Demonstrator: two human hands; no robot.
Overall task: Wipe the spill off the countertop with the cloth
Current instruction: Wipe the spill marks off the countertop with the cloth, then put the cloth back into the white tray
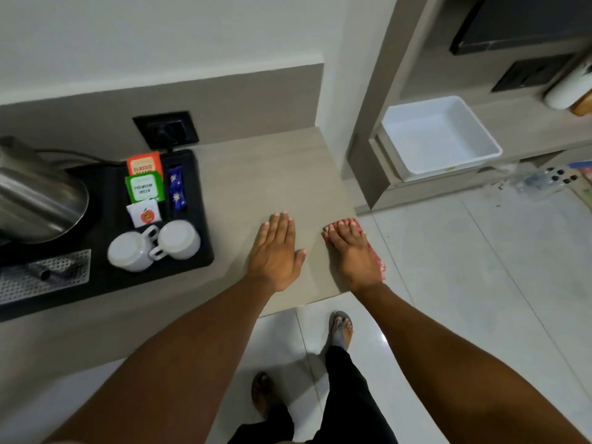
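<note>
— Forearms come up from the bottom edge; what is each hand doing?

— Going rightward from the black tray (198,257): left hand (275,251) lies flat and empty on the bench (262,174). Right hand (354,251) presses flat on the red checked cloth (378,261) at the bench's right edge.

— Which step?

— Wiping, I'd judge. No spill is visible, so next means sweeping inward under steady pressure.

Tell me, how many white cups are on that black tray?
2: one cup at the black tray's front, the other cup just right of it, handles meeting between them. None seems hidden.
</note>
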